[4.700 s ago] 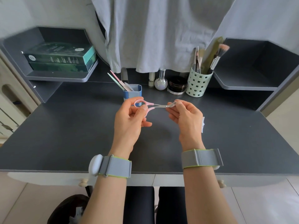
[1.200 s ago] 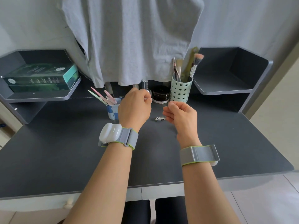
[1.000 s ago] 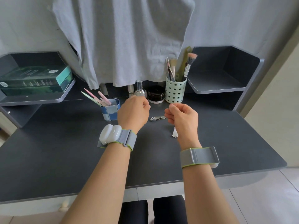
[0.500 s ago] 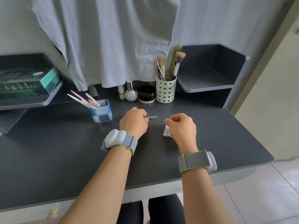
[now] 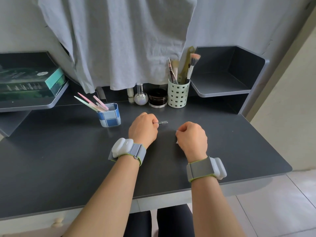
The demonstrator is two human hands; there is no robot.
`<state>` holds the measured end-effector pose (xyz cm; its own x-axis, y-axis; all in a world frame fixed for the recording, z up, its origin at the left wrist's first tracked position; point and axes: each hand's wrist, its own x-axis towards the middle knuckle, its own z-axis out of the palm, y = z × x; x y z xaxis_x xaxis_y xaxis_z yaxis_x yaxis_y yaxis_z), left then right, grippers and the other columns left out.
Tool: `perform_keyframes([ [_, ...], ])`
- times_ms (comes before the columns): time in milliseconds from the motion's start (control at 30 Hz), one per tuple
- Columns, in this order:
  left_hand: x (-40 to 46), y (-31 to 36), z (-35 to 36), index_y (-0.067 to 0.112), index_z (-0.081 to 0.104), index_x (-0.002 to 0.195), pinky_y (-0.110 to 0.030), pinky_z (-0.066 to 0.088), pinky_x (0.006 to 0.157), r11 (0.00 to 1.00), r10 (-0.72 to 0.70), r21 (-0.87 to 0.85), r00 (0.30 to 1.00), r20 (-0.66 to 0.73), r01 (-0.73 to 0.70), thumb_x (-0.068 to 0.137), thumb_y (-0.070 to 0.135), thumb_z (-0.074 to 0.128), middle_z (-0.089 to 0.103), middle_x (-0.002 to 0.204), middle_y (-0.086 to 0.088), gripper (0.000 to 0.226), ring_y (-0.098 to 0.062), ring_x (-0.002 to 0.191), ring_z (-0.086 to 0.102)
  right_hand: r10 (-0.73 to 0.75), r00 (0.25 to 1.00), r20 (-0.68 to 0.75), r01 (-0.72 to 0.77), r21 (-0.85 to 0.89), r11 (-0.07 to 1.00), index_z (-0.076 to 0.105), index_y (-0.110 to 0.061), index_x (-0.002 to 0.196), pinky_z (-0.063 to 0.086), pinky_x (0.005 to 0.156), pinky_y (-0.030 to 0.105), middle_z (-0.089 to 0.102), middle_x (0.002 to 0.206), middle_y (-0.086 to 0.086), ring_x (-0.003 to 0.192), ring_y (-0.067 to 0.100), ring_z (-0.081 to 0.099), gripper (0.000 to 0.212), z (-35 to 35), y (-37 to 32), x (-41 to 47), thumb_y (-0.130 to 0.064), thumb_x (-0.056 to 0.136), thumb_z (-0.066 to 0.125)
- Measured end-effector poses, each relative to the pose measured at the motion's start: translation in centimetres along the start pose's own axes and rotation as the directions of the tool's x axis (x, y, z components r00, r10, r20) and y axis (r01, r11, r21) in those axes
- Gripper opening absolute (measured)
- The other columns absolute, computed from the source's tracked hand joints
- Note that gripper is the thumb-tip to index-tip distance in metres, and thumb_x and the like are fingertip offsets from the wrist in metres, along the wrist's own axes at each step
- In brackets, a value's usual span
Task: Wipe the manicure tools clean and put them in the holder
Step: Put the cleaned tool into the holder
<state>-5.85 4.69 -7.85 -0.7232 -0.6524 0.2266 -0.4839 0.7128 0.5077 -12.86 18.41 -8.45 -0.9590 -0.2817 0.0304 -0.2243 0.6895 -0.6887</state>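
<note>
Head view: left hand (image 5: 143, 130) fingers pinch slim steel nail clipper (image 5: 162, 123); right hand (image 5: 191, 136) seemingly clutches white wipe (image 5: 177, 142).

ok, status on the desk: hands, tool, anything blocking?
Left hand pinches the metal nail clipper at the desk. Right hand curled on a white wipe. Blue checked holder stands left of the clipper, path unobstructed.
</note>
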Motion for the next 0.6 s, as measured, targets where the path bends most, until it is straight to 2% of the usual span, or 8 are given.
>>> perform_keyframes([
  [100,-0.2,-0.2,-0.3,0.021,0.073,0.092,-0.036,0.050,0.076,0.996,0.004,-0.087,1.000,-0.020,-0.006,0.093,0.017,0.063,0.060,0.096,0.000,0.012,-0.022,0.090,0.060,-0.003,1.000,-0.019,0.003,0.039,0.999,0.070,-0.023,0.097,0.046,0.075,0.031,0.068,0.106,0.003,0.096,0.028,0.062,0.015,0.2,-0.7,-0.1,-0.022,0.092,0.056],
  [200,-0.2,-0.3,-0.7,0.021,0.074,0.091,-0.032,0.048,0.076,0.990,0.006,-0.143,0.999,-0.035,-0.011,0.091,0.016,0.065,0.062,0.094,-0.001,0.011,-0.021,0.088,0.061,-0.010,1.000,0.021,0.006,0.186,0.982,0.068,-0.022,0.098,0.047,0.078,0.032,0.070,0.091,-0.001,0.097,0.025,0.063,0.014,0.2,-1.4,0.0,-0.023,0.093,0.055],
  [300,-0.3,-0.2,-1.1,0.023,0.075,0.091,-0.029,0.045,0.075,0.985,0.000,-0.172,0.999,-0.036,-0.006,0.090,0.017,0.066,0.063,0.092,0.000,0.010,-0.020,0.086,0.061,-0.034,0.999,0.025,0.025,0.303,0.953,0.069,-0.021,0.100,0.053,0.089,0.037,0.071,0.094,-0.004,0.098,0.022,0.066,0.011,0.4,-2.0,0.1,-0.022,0.093,0.061],
  [367,-0.5,-0.1,-1.4,0.024,0.075,0.091,-0.028,0.044,0.074,0.982,-0.010,-0.189,0.999,-0.033,0.003,0.090,0.019,0.068,0.064,0.092,0.001,0.009,-0.018,0.085,0.060,-0.037,0.998,0.044,0.017,0.392,0.920,0.068,-0.024,0.100,0.055,0.092,0.043,0.072,0.094,-0.004,0.094,0.021,0.069,0.011,0.8,-2.5,0.1,-0.022,0.090,0.064],
  [500,-1.0,0.0,-1.7,0.023,0.075,0.095,-0.024,0.042,0.073,0.976,-0.001,-0.220,1.000,-0.029,-0.006,0.092,0.019,0.067,0.066,0.093,0.002,0.009,-0.012,0.082,0.059,-0.012,0.990,0.143,-0.066,0.528,0.847,0.071,-0.024,0.107,0.059,0.088,0.045,0.073,0.088,-0.004,0.088,0.019,0.071,0.019,1.4,-3.0,0.1,-0.021,0.089,0.068],
  [600,-1.5,0.1,-2.1,0.022,0.075,0.098,-0.021,0.042,0.072,0.970,0.012,-0.243,1.000,-0.016,-0.015,0.093,0.019,0.067,0.068,0.094,0.004,0.010,-0.009,0.081,0.059,-0.020,0.976,0.216,-0.114,0.589,0.800,0.072,-0.019,0.112,0.057,0.071,0.033,0.073,0.087,0.000,0.079,0.016,0.066,0.021,1.4,-3.0,-0.2,-0.015,0.093,0.064],
])
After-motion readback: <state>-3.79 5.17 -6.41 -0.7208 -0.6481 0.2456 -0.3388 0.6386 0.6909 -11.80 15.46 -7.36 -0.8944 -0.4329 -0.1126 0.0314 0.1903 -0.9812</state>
